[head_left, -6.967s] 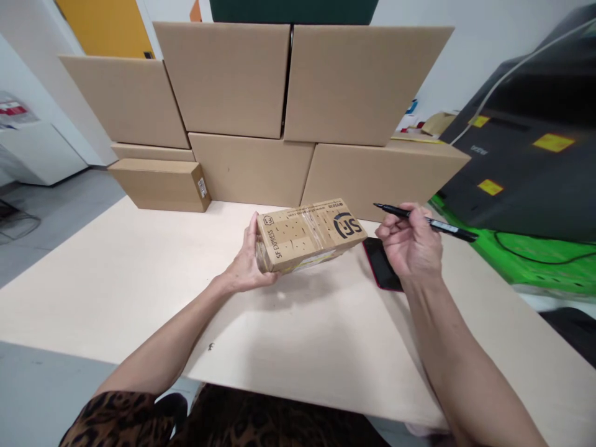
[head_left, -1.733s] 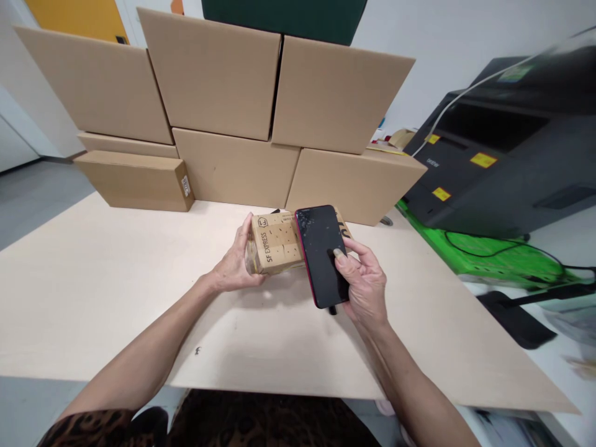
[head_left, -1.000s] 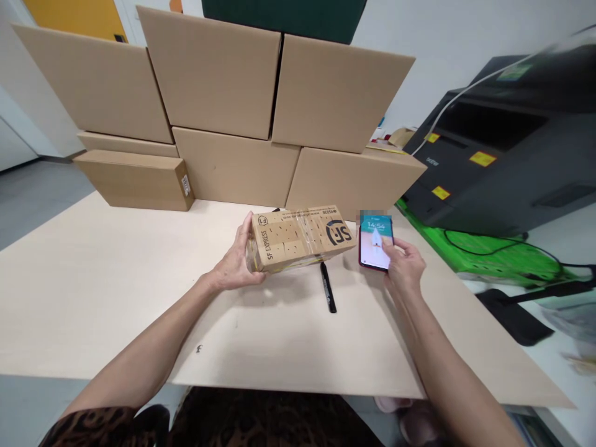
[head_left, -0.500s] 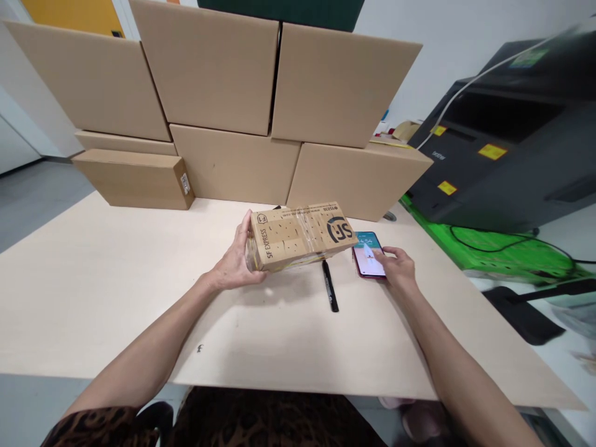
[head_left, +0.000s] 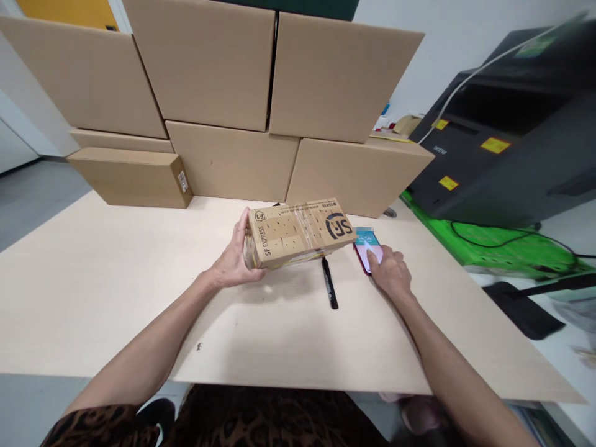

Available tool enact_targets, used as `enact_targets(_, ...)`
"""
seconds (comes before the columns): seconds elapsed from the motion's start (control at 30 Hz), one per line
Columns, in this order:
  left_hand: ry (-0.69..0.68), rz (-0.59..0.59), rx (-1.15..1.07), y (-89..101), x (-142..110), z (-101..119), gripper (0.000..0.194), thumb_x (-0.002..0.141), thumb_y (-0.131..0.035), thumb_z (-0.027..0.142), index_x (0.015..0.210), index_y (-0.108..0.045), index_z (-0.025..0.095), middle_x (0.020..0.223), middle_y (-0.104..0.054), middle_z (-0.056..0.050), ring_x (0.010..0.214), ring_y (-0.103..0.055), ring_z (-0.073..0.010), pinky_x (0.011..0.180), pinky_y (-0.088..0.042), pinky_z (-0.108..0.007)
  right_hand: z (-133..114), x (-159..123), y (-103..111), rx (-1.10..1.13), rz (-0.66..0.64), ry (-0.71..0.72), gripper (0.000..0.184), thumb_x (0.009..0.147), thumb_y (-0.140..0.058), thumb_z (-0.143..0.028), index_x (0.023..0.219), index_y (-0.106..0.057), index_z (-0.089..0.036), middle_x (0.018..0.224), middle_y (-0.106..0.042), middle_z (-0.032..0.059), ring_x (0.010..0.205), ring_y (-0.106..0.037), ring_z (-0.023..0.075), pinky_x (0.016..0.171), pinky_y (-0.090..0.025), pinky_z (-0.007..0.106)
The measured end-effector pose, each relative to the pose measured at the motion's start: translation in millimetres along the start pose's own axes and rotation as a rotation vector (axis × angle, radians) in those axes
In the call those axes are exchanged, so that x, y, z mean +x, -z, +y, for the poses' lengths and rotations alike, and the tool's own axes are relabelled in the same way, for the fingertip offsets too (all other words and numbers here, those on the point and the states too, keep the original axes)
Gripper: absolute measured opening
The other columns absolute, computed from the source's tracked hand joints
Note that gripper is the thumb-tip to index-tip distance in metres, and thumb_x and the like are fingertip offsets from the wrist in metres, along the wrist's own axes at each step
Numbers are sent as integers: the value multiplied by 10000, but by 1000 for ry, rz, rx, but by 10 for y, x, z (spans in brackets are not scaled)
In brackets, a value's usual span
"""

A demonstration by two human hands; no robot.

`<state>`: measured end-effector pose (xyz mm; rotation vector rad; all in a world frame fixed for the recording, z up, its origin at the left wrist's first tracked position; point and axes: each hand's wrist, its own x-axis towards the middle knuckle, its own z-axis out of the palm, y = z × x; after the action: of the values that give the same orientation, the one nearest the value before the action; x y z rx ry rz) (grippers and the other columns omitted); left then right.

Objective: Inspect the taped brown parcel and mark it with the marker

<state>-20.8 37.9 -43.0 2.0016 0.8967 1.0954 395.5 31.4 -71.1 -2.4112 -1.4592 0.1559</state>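
My left hand (head_left: 233,253) is closed around the left end of a taped cardboard parcel box (head_left: 298,233) with SF Express printing. The box is tilted, its printed face toward me, and its underside is hidden. To its right, my right hand (head_left: 390,272) grips the lower right side of a smartphone (head_left: 369,251), thumb over the lit screen. The phone is low at the table surface; whether it rests there I cannot tell. A black marker pen (head_left: 329,284) lies on the table between the hands, its upper end close to the box's lower edge.
Large cardboard boxes (head_left: 205,68) are stacked along the back of the pale table (head_left: 116,298). A smaller brown carton (head_left: 130,180) stands at the left. On the right are a dark Brother printer (head_left: 493,124), a green surface (head_left: 488,248) and a black stand base (head_left: 524,310).
The marker, in my right hand at first, now lies on the table. My right hand took the phone, raised it over the box, then lowered it rightward; its screen lit up. The left hand keeps the box.
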Motion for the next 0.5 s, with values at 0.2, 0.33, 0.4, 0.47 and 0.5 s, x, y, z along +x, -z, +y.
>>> enact_targets(0.2,7,17,-65,-9,-4,11,1551,653,-968,415,1772,101,294,1767,-160,-239,1640,-198,-587,1326,-202,-784,-13,-13,-13,-72,36,22,622,1089,-375,-469,1528,-572,-76,1376,-656,318,1291,-671,458,1082,-525,600)
enact_targets(0.33,-2,49,-120,-20,-5,13,1532,634,-992,379,1784,15,280,1748,-221,-237,1640,-200,-585,1349,-136,-766,22,-8,-53,-84,76,53,635,1067,-410,-454,1518,-595,-46,1352,-666,340,1307,-631,487,1076,-508,626)
enact_targets(0.4,-3,54,-129,-28,-3,13,1541,629,-998,378,1785,16,278,1747,-228,-237,1641,-208,-578,1356,-122,-755,46,-5,-62,-74,93,78,632,1053,-417,-433,1483,-620,-17,1326,-668,359,1295,-613,506,1068,-494,657)
enact_targets(0.47,-5,62,-129,-40,2,13,1545,629,-1002,404,1785,15,277,1753,-226,-236,1644,-209,-569,1359,-121,-745,58,-11,-61,-53,113,118,626,1040,-424,-426,1461,-634,-14,1336,-660,363,1294,-591,513,1066,-477,685)
enact_targets(0.5,-4,70,-128,-47,7,14,1545,629,-1002,430,1785,11,275,1760,-222,-236,1645,-208,-566,1358,-125,-742,54,-19,-57,-39,125,143,624,1035,-428,-431,1464,-633,-26,1367,-648,356,1307,-576,509,1074,-467,692)
